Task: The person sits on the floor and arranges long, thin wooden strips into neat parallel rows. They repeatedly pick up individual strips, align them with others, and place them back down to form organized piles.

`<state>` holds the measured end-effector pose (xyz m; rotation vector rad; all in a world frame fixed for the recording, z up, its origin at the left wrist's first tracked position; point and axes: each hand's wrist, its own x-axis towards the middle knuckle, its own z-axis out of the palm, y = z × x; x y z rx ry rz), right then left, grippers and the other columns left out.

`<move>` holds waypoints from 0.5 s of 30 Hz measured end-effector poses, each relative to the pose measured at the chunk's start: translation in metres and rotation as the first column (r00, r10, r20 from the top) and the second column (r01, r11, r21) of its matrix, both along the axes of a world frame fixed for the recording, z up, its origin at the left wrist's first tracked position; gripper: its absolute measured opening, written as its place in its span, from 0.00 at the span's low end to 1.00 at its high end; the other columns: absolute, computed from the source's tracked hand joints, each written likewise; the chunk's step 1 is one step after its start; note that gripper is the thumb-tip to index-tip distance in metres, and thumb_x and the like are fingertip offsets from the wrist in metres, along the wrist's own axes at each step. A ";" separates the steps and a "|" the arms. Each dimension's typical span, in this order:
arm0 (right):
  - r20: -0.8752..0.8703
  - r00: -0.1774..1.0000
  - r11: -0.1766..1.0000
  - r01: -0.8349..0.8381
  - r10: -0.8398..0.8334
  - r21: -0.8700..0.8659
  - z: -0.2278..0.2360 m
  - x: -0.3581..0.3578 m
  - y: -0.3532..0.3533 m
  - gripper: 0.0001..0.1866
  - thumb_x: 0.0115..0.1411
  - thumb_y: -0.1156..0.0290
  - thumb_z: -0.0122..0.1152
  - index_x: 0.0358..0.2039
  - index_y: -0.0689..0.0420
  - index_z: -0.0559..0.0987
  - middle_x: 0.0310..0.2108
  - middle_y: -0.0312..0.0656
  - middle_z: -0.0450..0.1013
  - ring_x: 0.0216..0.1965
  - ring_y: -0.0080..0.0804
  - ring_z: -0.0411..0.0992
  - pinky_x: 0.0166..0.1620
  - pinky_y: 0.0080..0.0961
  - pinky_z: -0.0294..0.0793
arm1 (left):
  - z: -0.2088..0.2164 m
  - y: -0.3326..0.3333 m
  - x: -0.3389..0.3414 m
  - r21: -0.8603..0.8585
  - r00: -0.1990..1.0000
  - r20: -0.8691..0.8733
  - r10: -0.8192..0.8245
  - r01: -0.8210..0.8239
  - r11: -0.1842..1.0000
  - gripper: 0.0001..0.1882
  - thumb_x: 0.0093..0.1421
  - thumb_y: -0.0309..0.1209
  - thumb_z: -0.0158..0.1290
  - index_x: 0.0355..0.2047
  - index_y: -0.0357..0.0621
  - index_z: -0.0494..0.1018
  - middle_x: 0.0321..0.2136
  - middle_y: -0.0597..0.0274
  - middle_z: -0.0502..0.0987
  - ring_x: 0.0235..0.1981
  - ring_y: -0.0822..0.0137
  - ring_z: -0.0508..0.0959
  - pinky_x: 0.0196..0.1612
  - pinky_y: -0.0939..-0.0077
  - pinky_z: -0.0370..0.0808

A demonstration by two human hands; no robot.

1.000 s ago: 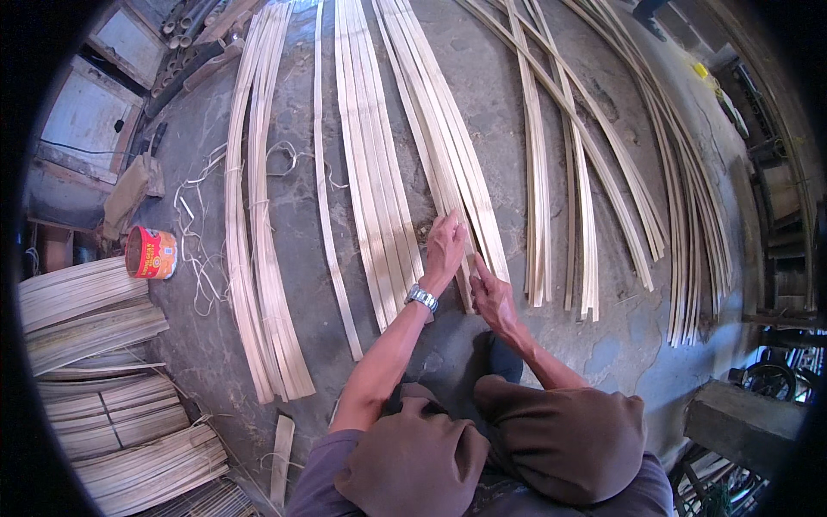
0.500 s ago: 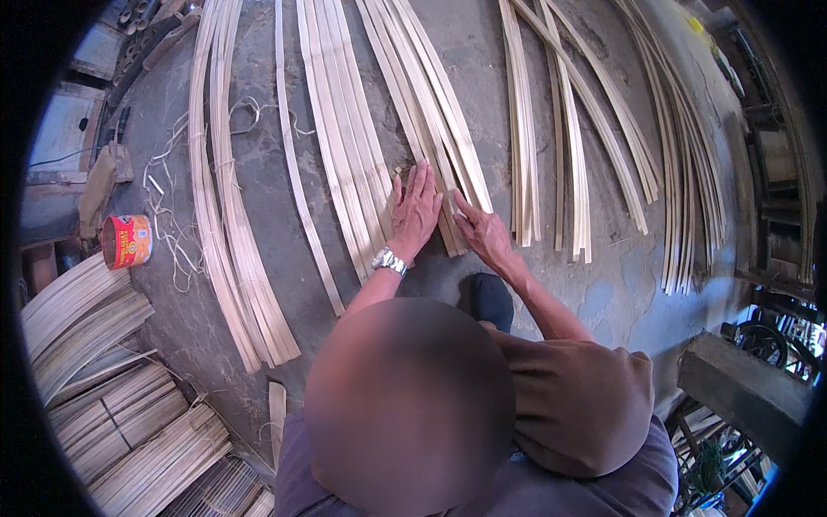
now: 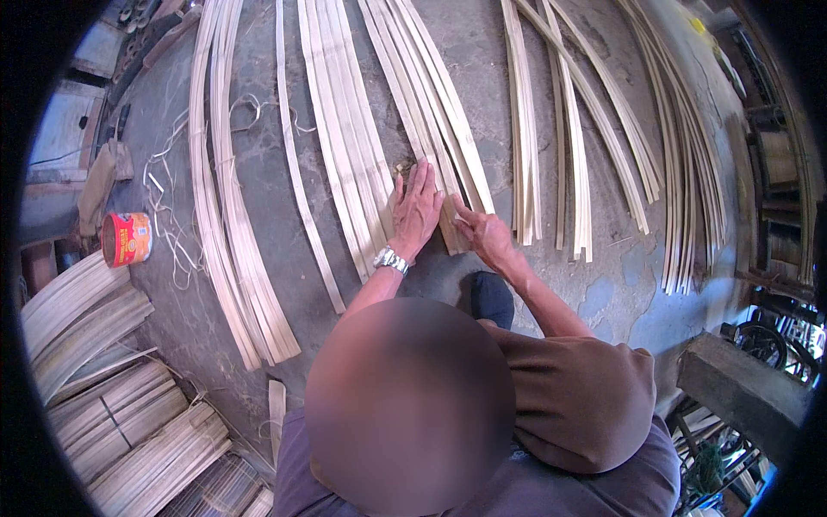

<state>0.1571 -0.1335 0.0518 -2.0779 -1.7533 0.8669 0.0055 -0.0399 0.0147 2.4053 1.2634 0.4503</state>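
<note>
Long pale bamboo strips (image 3: pixel 344 112) lie side by side on the floor, running away from me. My left hand (image 3: pixel 417 211), with a metal watch (image 3: pixel 391 260) on its wrist, lies flat with fingers stretched over the near end of a middle group of strips (image 3: pixel 422 103). Beside it, my right hand (image 3: pixel 484 237) is at the near end of the same group, fingers bent in and closed on a strip's edge. Its fingertips are partly hidden. Between the hands, the strip ends (image 3: pixel 450 237) show.
More strip bundles lie left (image 3: pixel 220 198) and right (image 3: pixel 521 138), with another bundle (image 3: pixel 689 172) at far right. A red and orange tin (image 3: pixel 129 239) stands left, near stacked strips (image 3: pixel 164 439) and loose curled fibres (image 3: pixel 168 215). A concrete block (image 3: pixel 745 392) is at lower right.
The fingers of my right hand have curled in more, and the hand has shifted slightly at the strip ends. My left hand stays pressed in nearly the same place.
</note>
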 end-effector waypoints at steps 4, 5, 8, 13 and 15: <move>0.040 0.998 0.998 0.053 -0.053 -0.021 0.000 -0.006 -0.003 0.28 0.66 0.55 0.54 0.66 0.38 0.63 0.31 0.59 0.76 0.34 0.61 0.76 0.37 0.52 0.75 | 0.006 -0.001 0.002 -0.053 0.996 0.085 0.033 -0.028 0.998 0.31 0.65 0.34 0.47 0.65 0.33 0.56 0.68 0.47 0.54 0.69 0.56 0.56 0.71 0.55 0.48; 0.038 0.997 0.998 0.066 -0.066 -0.003 0.000 -0.008 -0.006 0.28 0.65 0.55 0.54 0.66 0.38 0.64 0.31 0.59 0.76 0.33 0.61 0.76 0.37 0.52 0.75 | 0.006 -0.002 0.003 -0.060 0.991 0.125 0.047 -0.040 0.997 0.31 0.64 0.32 0.48 0.65 0.33 0.57 0.68 0.45 0.54 0.69 0.54 0.56 0.70 0.55 0.49; 0.005 0.994 0.993 0.111 -0.111 -0.036 0.005 -0.012 -0.002 0.29 0.64 0.53 0.55 0.66 0.37 0.64 0.28 0.58 0.76 0.33 0.59 0.77 0.36 0.50 0.75 | -0.003 -0.004 0.006 -0.206 0.922 0.339 0.189 -0.124 0.971 0.32 0.62 0.28 0.50 0.64 0.32 0.56 0.66 0.37 0.54 0.68 0.47 0.55 0.70 0.55 0.51; -0.101 0.981 0.984 0.159 -0.167 -0.079 0.010 -0.013 -0.003 0.30 0.64 0.53 0.54 0.66 0.38 0.63 0.25 0.59 0.75 0.30 0.56 0.77 0.34 0.46 0.74 | -0.023 0.005 0.018 -0.283 0.842 0.409 0.350 -0.248 0.927 0.36 0.59 0.29 0.54 0.64 0.32 0.53 0.61 0.34 0.59 0.65 0.41 0.57 0.67 0.55 0.56; -0.163 0.968 0.978 0.175 -0.193 -0.116 0.015 -0.009 -0.002 0.31 0.64 0.53 0.54 0.67 0.38 0.63 0.23 0.58 0.74 0.28 0.53 0.77 0.34 0.45 0.73 | -0.021 0.011 0.024 -0.375 0.832 0.354 0.427 -0.292 0.880 0.38 0.57 0.30 0.57 0.64 0.32 0.53 0.58 0.37 0.62 0.61 0.43 0.62 0.64 0.57 0.61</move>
